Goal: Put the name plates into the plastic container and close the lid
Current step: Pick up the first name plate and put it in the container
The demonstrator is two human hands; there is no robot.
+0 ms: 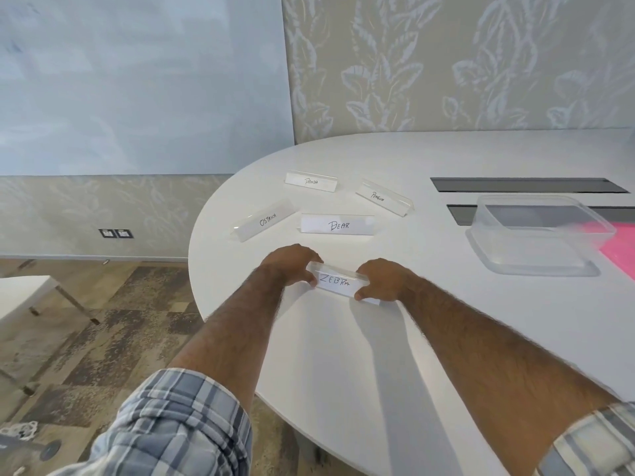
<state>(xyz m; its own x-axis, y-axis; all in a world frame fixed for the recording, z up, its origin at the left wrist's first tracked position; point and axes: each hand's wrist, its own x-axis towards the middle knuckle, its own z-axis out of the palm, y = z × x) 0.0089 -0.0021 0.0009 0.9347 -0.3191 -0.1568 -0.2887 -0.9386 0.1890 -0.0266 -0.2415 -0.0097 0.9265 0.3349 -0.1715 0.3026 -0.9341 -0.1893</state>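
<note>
A clear name plate reading ZEBRA (338,281) lies near the front of the white table (429,321). My left hand (292,264) grips its left end and my right hand (383,280) grips its right end. Further back lie more name plates: OSTRICH (264,221), BEAR (338,225), PANDA (311,181) and PENGUIN (383,197). To the right stands an open clear plastic container (543,231) on what looks like its flat clear lid (536,269).
Two dark slots (529,184) are set into the table top behind the container. A pink sheet (618,249) lies at the right edge under the container. The table's rounded edge runs on my left, with carpet floor and a white bench (24,293) beyond.
</note>
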